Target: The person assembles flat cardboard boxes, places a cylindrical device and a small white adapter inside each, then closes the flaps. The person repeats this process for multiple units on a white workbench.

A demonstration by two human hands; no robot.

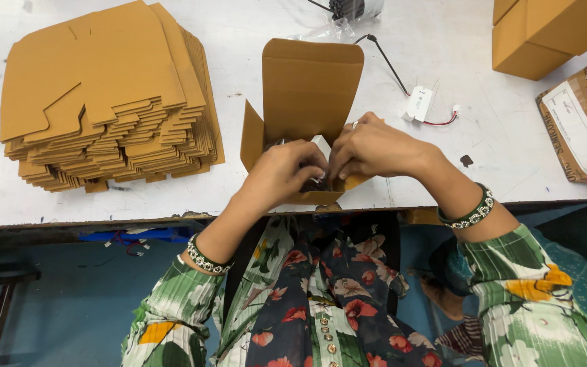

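A small brown cardboard box [307, 88] stands open at the table's front edge, its lid flap upright at the back. My left hand [283, 173] and my right hand [375, 146] are both pressed down into the box, fingers curled over a dark item [315, 178] with something white beside it. Most of that item is hidden by my fingers. Both wrists wear beaded bangles.
A tall stack of flat brown box blanks [103, 102] lies on the left of the white table [443, 68]. A small white module with red and black wires [419, 103] lies right of the box. Closed brown boxes [545, 34] and an open carton [582, 122] sit far right.
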